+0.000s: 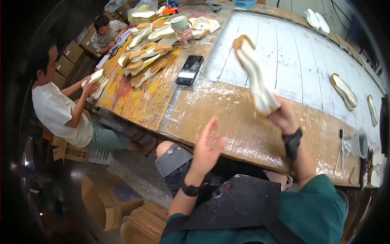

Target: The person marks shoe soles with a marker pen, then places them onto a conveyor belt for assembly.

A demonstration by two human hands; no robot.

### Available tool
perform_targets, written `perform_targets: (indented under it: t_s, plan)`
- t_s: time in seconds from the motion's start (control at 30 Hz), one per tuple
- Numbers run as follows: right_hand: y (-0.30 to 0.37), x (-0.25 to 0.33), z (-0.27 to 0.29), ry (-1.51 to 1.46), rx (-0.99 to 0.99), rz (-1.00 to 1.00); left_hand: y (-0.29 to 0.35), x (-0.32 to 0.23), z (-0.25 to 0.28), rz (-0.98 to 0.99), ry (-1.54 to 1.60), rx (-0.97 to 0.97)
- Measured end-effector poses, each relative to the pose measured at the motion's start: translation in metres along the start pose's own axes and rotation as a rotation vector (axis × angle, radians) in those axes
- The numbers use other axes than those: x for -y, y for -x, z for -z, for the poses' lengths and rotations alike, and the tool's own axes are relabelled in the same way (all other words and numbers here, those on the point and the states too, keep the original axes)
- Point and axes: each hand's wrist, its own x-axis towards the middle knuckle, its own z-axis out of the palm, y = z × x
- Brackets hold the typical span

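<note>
My right hand [285, 117] grips one end of a white and tan shoe sole [252, 71], holding it up on edge above the table. The sole's tan end points away from me. My left hand [206, 149] is raised near the table's front edge, fingers apart and nothing in it. Beneath both hands lies a sheet of brown cardboard [227, 118] under clear film. To the left, a black phone [190, 70] rests beside a heap of similar soles [148, 57]. Another sole [344, 91] lies at the right on the white table surface [292, 57].
A jar [183, 30] stands by the heap. At far right are a narrow sole [372, 110], a thin black-handled tool [339, 146] and a clear cup [360, 142]. White soles [317, 21] lie at the back. Two people sit at left; the nearer holds stacked soles [97, 83]. Cardboard boxes [107, 201] stand below.
</note>
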Motion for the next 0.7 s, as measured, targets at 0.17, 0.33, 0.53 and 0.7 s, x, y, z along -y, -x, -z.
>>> perform_targets:
  t_s: [0.17,0.33,0.53,0.7]
  plan:
    - [0.034,-0.068,-0.038,-0.23,0.248,-0.135,-0.022,0.004,-0.045,-0.25,0.076,0.014]
    - [0.04,-0.069,-0.026,-0.377,0.387,-0.259,-0.009,0.0,-0.045,-0.157,0.186,0.044]
    - [0.048,-0.052,-0.047,0.095,0.316,-0.097,-0.006,0.007,-0.041,-0.296,0.02,-0.007]
    - [0.061,-0.027,-0.079,1.224,0.349,0.572,-0.019,-0.002,-0.032,0.084,0.843,-0.259]
